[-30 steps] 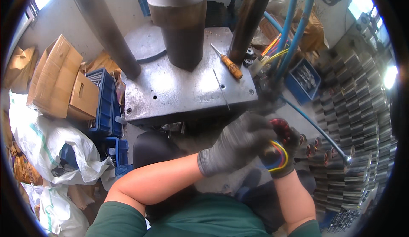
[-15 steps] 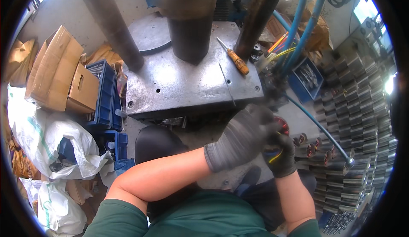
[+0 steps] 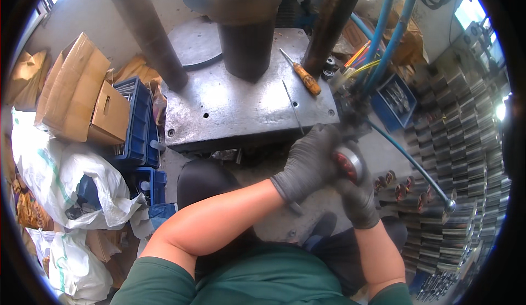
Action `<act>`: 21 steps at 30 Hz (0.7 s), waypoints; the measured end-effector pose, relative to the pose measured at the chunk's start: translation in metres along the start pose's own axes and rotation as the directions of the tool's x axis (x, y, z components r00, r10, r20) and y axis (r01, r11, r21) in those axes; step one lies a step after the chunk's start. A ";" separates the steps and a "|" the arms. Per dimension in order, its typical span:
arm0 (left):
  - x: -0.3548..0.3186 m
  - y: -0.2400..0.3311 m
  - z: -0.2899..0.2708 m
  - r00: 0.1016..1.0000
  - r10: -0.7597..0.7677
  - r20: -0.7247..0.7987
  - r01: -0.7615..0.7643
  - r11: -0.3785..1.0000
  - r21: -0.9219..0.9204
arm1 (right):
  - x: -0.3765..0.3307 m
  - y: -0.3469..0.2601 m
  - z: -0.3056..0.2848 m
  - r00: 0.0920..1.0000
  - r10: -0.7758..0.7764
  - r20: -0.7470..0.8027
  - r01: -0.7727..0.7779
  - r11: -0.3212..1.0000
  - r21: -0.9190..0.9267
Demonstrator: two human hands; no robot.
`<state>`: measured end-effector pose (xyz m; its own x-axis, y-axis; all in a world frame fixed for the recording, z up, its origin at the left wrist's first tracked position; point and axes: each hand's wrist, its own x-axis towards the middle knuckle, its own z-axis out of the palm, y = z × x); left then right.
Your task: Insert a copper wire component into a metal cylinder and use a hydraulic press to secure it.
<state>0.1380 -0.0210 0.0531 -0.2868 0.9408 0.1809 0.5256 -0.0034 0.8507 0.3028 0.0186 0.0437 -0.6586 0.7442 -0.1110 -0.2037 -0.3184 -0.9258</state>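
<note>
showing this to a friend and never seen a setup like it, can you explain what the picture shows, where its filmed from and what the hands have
There is no robot here: a person in a dark green top works with a dark-grey-gloved left hand and a dark-grey-gloved right hand. A wide fisheye camera on the head looks down, so straight edges bend near the rim.

The right hand has a round, silver-rimmed metal part with a reddish inside in its grip. The left hand is right at it, but its fingertips are unclear, so I cannot tell whether it grips too.

In front is a heavy grey metal block. On it lie a screwdriver-like tool with an orange-brown handle, a thin metal rod and a flat round grey disc.
</note>
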 end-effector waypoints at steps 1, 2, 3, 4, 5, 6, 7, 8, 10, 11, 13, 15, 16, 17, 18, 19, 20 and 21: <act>0.000 0.001 0.000 0.999 -0.042 0.013 0.042 0.999 -0.004 | 0.000 -0.001 0.002 1.000 -0.001 0.000 0.001 1.000 0.000; -0.001 0.000 0.001 0.999 -0.041 0.013 0.041 0.999 -0.004 | 0.000 -0.003 0.003 0.999 0.002 -0.032 -0.004 0.999 -0.040; -0.002 -0.002 0.003 1.000 -0.005 -0.021 0.004 1.000 -0.029 | 0.001 -0.004 0.004 0.998 0.005 -0.064 -0.010 0.997 -0.080; -0.002 -0.001 0.005 0.998 0.033 -0.054 -0.037 0.998 -0.058 | 0.003 -0.005 0.002 0.998 0.001 -0.069 -0.007 0.996 -0.084; -0.003 0.000 0.005 0.998 0.038 -0.053 -0.041 0.997 -0.063 | 0.005 -0.007 -0.003 0.999 0.032 -0.011 -0.032 0.997 0.068; -0.005 0.000 0.003 0.992 0.115 -0.045 -0.122 0.978 -0.171 | 0.007 -0.008 -0.009 0.997 0.054 0.050 -0.063 0.974 0.216; -0.007 0.000 0.000 0.981 0.191 -0.044 -0.196 0.941 -0.278 | 0.009 -0.011 -0.015 0.998 0.052 0.044 -0.060 0.975 0.214; -0.009 -0.005 -0.001 0.968 0.250 0.025 -0.235 0.938 -0.256 | 0.010 -0.013 -0.022 0.996 0.090 0.026 -0.093 0.951 0.296; -0.010 -0.002 -0.012 0.914 0.404 0.031 -0.398 0.910 -0.119 | 0.004 -0.018 -0.018 0.998 -0.034 0.044 0.020 0.959 0.283; -0.010 0.000 -0.016 0.838 0.542 0.056 -0.544 0.839 0.023 | 0.003 -0.017 -0.020 0.999 -0.034 0.039 0.022 0.959 0.282; -0.008 -0.004 -0.006 0.828 0.559 0.055 -0.561 0.827 0.038 | 0.002 -0.014 -0.026 0.998 0.057 0.026 -0.063 0.905 0.420; -0.004 -0.007 -0.001 0.755 0.656 0.011 -0.656 0.755 -0.017 | 0.001 -0.007 -0.041 0.992 0.108 0.059 -0.123 0.900 0.419; -0.004 -0.006 -0.001 0.755 0.656 0.013 -0.656 0.755 -0.018 | 0.002 -0.006 -0.042 0.983 0.158 0.088 -0.181 0.891 0.417; -0.005 -0.005 -0.003 0.751 0.658 0.046 -0.660 0.751 0.027 | 0.001 -0.007 -0.041 0.984 0.158 0.087 -0.180 0.890 0.419; -0.005 -0.003 -0.006 0.748 0.659 0.079 -0.664 0.745 0.072 | 0.000 -0.012 -0.037 0.989 0.119 0.086 -0.140 0.938 0.317; -0.006 -0.001 -0.010 0.749 0.658 0.080 -0.663 0.745 0.071 | 0.000 -0.013 -0.034 0.993 0.081 0.090 -0.098 0.973 0.211; -0.007 0.003 -0.016 0.772 0.626 0.110 -0.635 0.767 0.094 | 0.000 -0.012 -0.033 0.993 0.082 0.089 -0.100 0.972 0.212; -0.007 0.004 -0.019 0.794 0.592 0.139 -0.607 0.786 0.118 | 0.001 -0.010 -0.033 0.990 0.089 0.108 -0.112 0.967 0.229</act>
<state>0.1271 -0.0343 0.0640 0.1951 0.7921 0.5784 0.6819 -0.5334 0.5004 0.3283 0.0415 0.0407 -0.7487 0.6449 -0.1535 -0.2887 -0.5256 -0.8003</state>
